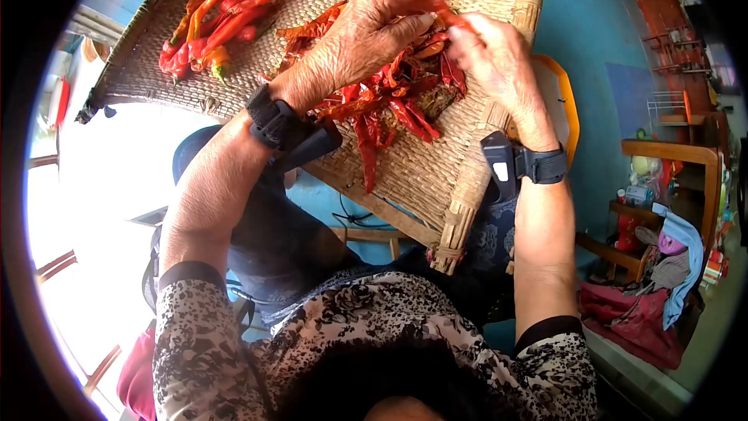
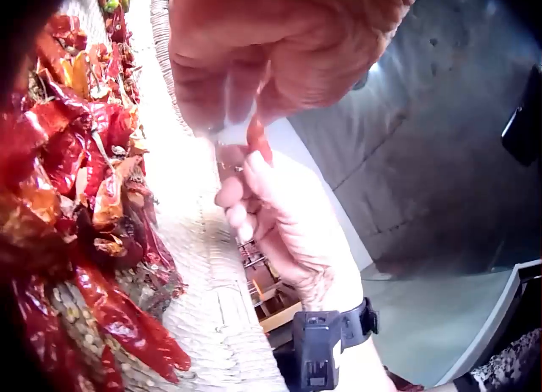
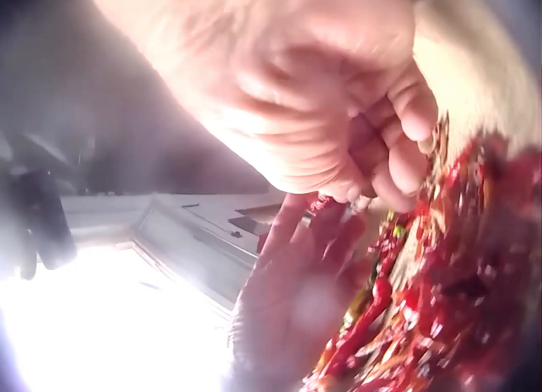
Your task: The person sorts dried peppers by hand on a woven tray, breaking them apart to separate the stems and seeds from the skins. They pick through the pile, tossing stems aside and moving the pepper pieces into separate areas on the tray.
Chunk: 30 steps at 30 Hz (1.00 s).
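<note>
A thin red chili pepper (image 2: pixel 259 139) stretches between my two hands over a woven tray. My left hand (image 1: pixel 366 39) pinches one end of it between thumb and fingers. The other end is pinched by my right hand (image 1: pixel 499 62), its thumb along the pepper in the left wrist view. Below both hands lies a heap of dried, wrinkled red chili peppers (image 1: pixel 413 113), some of them split. In the right wrist view my right hand's curled fingers hide most of the held pepper.
Fresher red, orange and green peppers (image 1: pixel 234 19) lie in a separate pile at the tray's far left. The woven tray (image 1: pixel 483 0) has a thick bound rim and rests over the person's lap. Wooden shelving (image 1: pixel 670 152) with cloths stands at the right.
</note>
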### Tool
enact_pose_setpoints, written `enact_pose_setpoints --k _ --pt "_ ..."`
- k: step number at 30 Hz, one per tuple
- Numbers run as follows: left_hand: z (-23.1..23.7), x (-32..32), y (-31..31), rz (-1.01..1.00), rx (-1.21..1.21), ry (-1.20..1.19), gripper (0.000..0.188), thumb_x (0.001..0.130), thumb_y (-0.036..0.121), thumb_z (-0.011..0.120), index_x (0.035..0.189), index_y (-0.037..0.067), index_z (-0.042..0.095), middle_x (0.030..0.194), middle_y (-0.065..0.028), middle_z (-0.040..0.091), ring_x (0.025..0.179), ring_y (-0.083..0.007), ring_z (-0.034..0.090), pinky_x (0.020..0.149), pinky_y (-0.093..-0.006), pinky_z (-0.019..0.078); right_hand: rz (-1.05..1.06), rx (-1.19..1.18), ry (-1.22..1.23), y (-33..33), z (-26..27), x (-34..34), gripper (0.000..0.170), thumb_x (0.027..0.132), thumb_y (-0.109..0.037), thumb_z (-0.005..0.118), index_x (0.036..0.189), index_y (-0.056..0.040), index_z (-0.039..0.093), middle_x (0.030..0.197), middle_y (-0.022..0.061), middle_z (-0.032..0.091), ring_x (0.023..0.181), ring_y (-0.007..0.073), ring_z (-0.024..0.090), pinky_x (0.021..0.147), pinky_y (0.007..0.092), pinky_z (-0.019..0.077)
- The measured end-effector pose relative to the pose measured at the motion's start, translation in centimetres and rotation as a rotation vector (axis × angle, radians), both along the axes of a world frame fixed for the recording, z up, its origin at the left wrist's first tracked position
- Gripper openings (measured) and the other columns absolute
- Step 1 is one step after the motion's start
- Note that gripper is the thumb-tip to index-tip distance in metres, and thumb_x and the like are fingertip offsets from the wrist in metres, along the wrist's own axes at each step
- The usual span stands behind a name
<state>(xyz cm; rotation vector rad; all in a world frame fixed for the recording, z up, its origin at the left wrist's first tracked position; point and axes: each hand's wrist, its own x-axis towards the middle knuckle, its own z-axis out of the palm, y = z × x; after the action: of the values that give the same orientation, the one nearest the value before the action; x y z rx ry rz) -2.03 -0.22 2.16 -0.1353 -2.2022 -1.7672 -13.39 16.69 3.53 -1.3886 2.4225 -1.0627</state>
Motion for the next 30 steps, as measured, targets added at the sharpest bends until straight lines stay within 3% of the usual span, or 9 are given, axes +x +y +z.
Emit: enact_pose_setpoints --k 4,6,8,11,14,16,18,22,30 --pt "0.3 0.7 -0.4 -0.084 -0.44 -0.151 0.037 0.093 0.02 0.058 0.128 0.006 0.053 0.126 -0.0102 0.058 0.115 -0.0215 0.056 0.097 -0.0343 0.0475 -0.336 -0.073 0.279 3.5 0.7 -3.7 0.028 0.093 -0.029 0.052 0.096 -0.0037 0.062 0.072 0.0127 0.064 0.066 0.0261 0.064 0.06 0.0384 0.0491" --pt "0.0 1.1 0.4 -0.134 -0.516 -0.144 0.035 0.089 0.021 0.063 0.119 0.004 0.058 0.123 -0.0105 0.059 0.116 -0.0256 0.054 0.099 -0.0372 0.0458 -0.545 0.066 0.317 6.2 1.6 -5.4 0.033 0.095 -0.035 0.051 0.111 -0.0087 0.063 0.077 0.0045 0.068 0.07 0.0177 0.064 0.065 0.0307 0.0492" --pt "-1.6 1.3 1.0 -0.293 -0.983 0.044 0.035 0.083 0.023 0.068 0.112 0.004 0.061 0.119 -0.0093 0.058 0.115 -0.0253 0.051 0.1 -0.0354 0.044 -0.74 0.307 0.444 9.0 1.6 -7.2 0.033 0.092 -0.034 0.055 0.114 -0.0102 0.062 0.085 0.0104 0.069 0.077 0.027 0.066 0.072 0.0365 0.0506" --pt "-3.1 1.6 1.9 -0.268 -1.1 0.128 0.028 0.076 0.018 0.071 0.1 0.005 0.063 0.11 -0.0078 0.057 0.109 -0.0243 0.05 0.096 -0.0334 0.044 -0.859 0.505 0.644 10.6 1.5 -6.4 0.033 0.087 -0.027 0.064 0.114 -0.01 0.062 0.095 0.0149 0.067 0.085 0.0324 0.064 0.078 0.0423 0.0504" --pt "-3.7 1.3 2.5 -0.265 -1.15 0.119 0.016 0.074 0.011 0.069 0.087 0.006 0.061 0.101 -0.0066 0.058 0.105 -0.0246 0.052 0.091 -0.0338 0.0463 -0.57 0.179 0.899 9.0 0.5 -5.6 0.036 0.079 -0.013 0.07 0.114 -0.0106 0.06 0.105 0.0144 0.063 0.092 0.0356 0.061 0.078 0.0459 0.0491" --pt "-3.9 0.7 2.1 -0.241 -1.154 0.135 0.014 0.075 0.01 0.068 0.087 0.006 0.061 0.096 -0.0063 0.059 0.104 -0.0236 0.052 0.085 -0.0341 0.0491 -0.252 -0.04 0.614 5.6 0.2 -4.2 0.026 0.078 -0.003 0.065 0.103 -0.0062 0.062 0.093 0.0158 0.064 0.08 0.0301 0.062 0.07 0.0403 0.0502" --pt "-3.6 0.7 1.5 -0.211 -1.123 0.129 0.013 0.077 0.01 0.066 0.088 0.006 0.062 0.095 -0.0067 0.059 0.101 -0.0241 0.054 0.081 -0.0346 0.0504 -0.13 0.146 0.342 3.1 -0.4 -1.7 0.021 0.084 -0.011 0.065 0.104 -0.0044 0.062 0.096 0.0167 0.065 0.081 0.0273 0.064 0.074 0.0374 0.0519" --pt "-1.6 0.6 -0.3 -0.131 -0.981 0.062 0.011 0.083 0.01 0.063 0.093 0.007 0.063 0.093 -0.0082 0.06 0.092 -0.0258 0.061 0.074 -0.037 0.0526 -0.049 0.618 0.363 0.1 -1.1 0.1 0.025 0.081 -0.014 0.068 0.103 -0.0026 0.062 0.083 0.0227 0.064 0.084 0.0372 0.063 0.073 0.0434 0.0493" --pt "-0.2 1.2 -2.1 0.019 -0.84 0.074 0.028 0.083 0.016 0.066 0.104 -0.001 0.056 0.09 -0.0171 0.06 0.085 -0.0354 0.06 0.074 -0.0417 0.0508 -0.02 0.475 0.447 0.2 -2.5 0.2 0.031 0.079 0.002 0.053 0.109 -0.0036 0.06 0.093 0.0223 0.063 0.089 0.0411 0.06 0.077 0.0482 0.0466"
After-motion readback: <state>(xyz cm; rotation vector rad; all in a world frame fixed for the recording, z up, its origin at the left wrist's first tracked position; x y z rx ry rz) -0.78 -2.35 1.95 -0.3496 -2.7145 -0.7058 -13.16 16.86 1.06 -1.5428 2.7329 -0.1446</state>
